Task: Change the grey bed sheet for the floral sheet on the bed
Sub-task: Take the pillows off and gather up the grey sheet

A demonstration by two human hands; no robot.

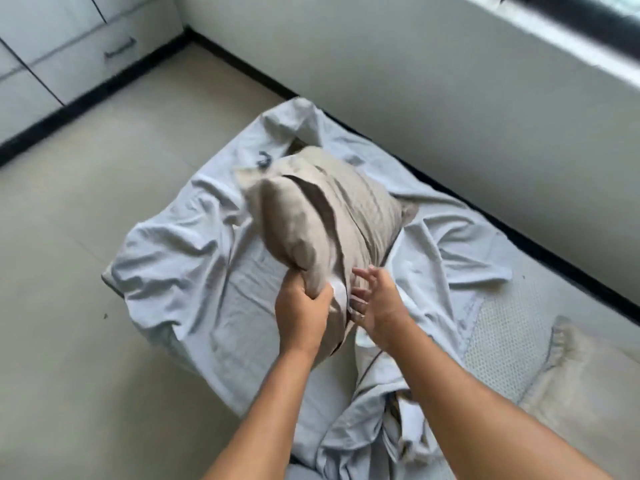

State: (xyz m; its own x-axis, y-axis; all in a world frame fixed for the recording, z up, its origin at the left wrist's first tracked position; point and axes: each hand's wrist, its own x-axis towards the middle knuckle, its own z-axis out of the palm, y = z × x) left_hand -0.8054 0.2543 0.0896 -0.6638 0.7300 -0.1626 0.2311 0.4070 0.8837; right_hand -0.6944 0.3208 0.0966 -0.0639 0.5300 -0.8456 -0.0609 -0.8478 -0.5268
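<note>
Left hand [300, 308] grips the plump beige pillow [332, 209], right hand [375, 299] spread open, empty; one-handed, it may slip onto the rumpled grey bed sheet [194, 271].

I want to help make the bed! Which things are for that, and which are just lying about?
For the job: crumpled pale grey bed sheet, beige fabric pillow in the left hand, bare white mattress.
Lying about: white drawer cabinet, fringed beige cloth.

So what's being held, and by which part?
The left hand grips the plump beige fabric pillow by its near corner; the right hand, open, holds nothing.
</note>
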